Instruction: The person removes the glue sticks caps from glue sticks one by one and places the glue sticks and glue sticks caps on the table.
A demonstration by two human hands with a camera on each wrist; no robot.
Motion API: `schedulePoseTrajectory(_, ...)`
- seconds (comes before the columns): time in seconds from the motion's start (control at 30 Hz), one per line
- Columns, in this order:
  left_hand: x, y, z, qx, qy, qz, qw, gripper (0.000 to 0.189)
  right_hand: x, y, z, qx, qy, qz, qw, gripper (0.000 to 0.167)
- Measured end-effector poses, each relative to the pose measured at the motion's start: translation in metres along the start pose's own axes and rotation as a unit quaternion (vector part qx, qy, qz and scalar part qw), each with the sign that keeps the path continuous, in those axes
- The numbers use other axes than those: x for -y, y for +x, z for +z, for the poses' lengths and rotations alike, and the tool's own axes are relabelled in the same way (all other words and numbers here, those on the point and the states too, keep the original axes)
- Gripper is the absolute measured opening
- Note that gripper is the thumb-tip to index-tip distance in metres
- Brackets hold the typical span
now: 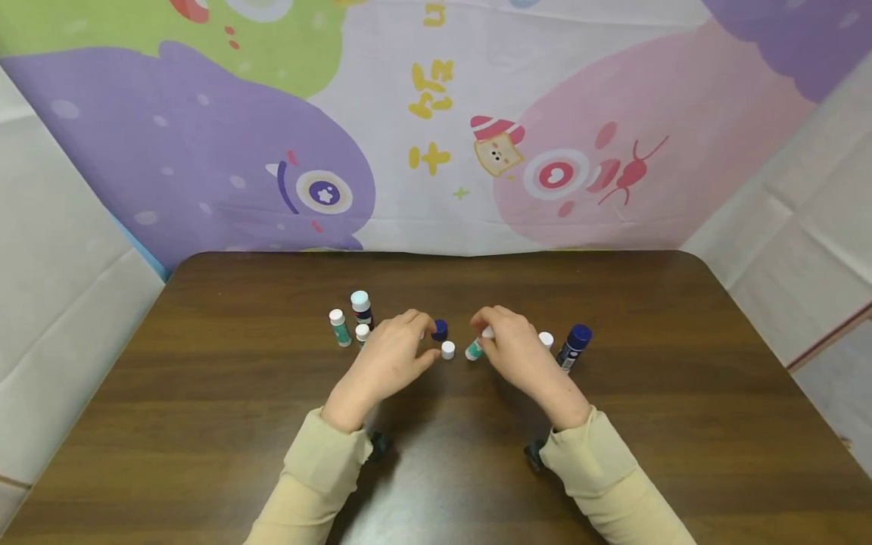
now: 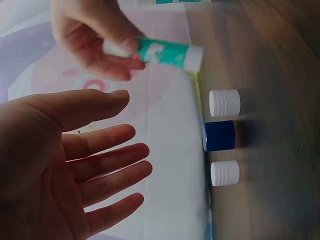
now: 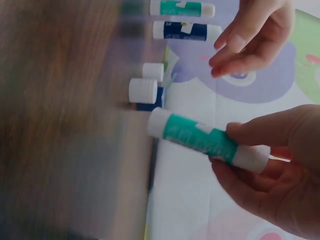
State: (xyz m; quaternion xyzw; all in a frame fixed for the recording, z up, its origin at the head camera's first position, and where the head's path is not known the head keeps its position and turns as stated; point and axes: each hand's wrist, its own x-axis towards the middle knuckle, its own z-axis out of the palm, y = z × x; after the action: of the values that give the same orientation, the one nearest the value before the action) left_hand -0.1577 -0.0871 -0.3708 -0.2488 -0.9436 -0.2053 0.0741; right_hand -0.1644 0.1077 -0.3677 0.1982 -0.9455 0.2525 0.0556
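Note:
My right hand point(image 1: 518, 348) pinches a green-and-white glue stick point(image 3: 200, 137) between thumb and fingers, tilted and held off the table. White parts show at both of its ends. Across from it, my left hand point(image 2: 65, 155) has its fingers spread and holds nothing. Between the hands stand a white cap point(image 1: 447, 350) and a dark blue cap point(image 1: 439, 330). A second white cap point(image 2: 225, 173) is mostly hidden behind the left fingers in the head view; the left wrist view shows all three caps in a row.
Left of my left hand stand a green glue stick point(image 1: 340, 330), a dark blue one with a pale cap point(image 1: 361, 306) and a partly hidden white-capped one point(image 1: 362, 331). Beyond my right hand are a navy-capped glue stick point(image 1: 574, 347) and a white-topped one point(image 1: 546, 340). A printed cloth hangs behind the table.

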Motion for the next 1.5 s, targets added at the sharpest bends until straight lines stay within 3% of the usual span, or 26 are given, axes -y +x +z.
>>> schedulePoseTrajectory(0.23, -0.006, 0.003, 0.008, -0.004, -0.011, 0.011, 0.9999, 0.029, 0.005, 0.001, 0.003, -0.042, 0.090, 0.003, 0.9951, 0.015)
schedulePoseTrajectory(0.37, -0.009, 0.002, 0.012, -0.020, -0.021, -0.002, 0.9996, 0.029, 0.008, 0.001, 0.006, -0.060, 0.135, -0.002, 0.9891, 0.015)
schedulePoseTrajectory(0.6, -0.010, 0.000, 0.012, -0.067, -0.027, -0.024, 0.9971, 0.021, 0.008, 0.003, 0.012, -0.049, 0.210, 0.005, 0.9764, 0.018)
schedulePoseTrajectory(0.83, -0.009, -0.004, 0.006, -0.076, -0.039, -0.024, 0.9960, 0.017, 0.003, 0.001, 0.013, -0.034, 0.269, -0.002, 0.9624, 0.021)
schedulePoseTrajectory(0.97, -0.008, -0.005, 0.000, -0.085, -0.045, -0.019, 0.9952, 0.017, 0.001, 0.001, 0.012, -0.027, 0.291, -0.020, 0.9560, 0.020)
schedulePoseTrajectory(1.17, -0.007, -0.005, -0.009, -0.092, -0.045, -0.014, 0.9947, 0.018, 0.005, 0.000, 0.002, -0.011, 0.288, -0.023, 0.9572, 0.020)
schedulePoseTrajectory(1.5, -0.010, -0.003, -0.012, -0.091, -0.042, -0.013, 0.9948, 0.017, 0.001, 0.002, 0.001, -0.016, 0.289, -0.041, 0.9564, 0.020)
